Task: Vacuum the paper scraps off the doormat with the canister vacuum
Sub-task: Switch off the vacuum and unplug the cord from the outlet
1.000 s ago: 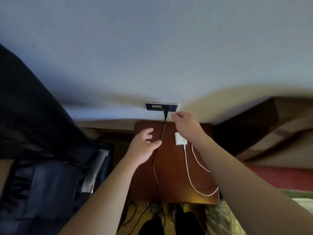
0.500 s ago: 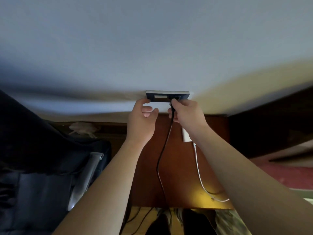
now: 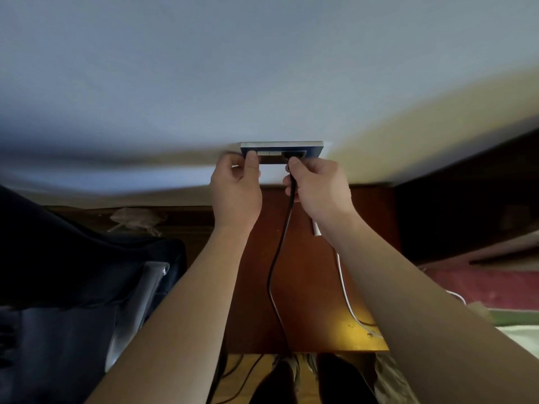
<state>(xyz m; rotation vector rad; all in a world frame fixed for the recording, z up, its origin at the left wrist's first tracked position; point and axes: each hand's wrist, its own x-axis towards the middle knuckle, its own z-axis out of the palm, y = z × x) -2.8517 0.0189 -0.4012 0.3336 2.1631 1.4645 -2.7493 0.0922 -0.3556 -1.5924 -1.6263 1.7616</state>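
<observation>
The vacuum's black power cord [image 3: 278, 258] runs up to the wall socket plate [image 3: 313, 148], with its plug end pinched in the right hand [image 3: 319, 191]. The left hand [image 3: 236, 193] holds the plate's left end, thumb on its face. I'd push it straight in, not angled; canister and doormat aren't in view

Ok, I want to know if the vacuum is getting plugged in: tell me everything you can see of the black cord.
The black cord is thin, round and rubbery-looking. Its top end is pinched by the right hand, fingers curled, at the dark socket of the wall plate; the plug itself is hidden. It runs down over the wooden table, bowing left, then drops past its front edge. The left hand grips the plate's left end, not the cord.
</observation>
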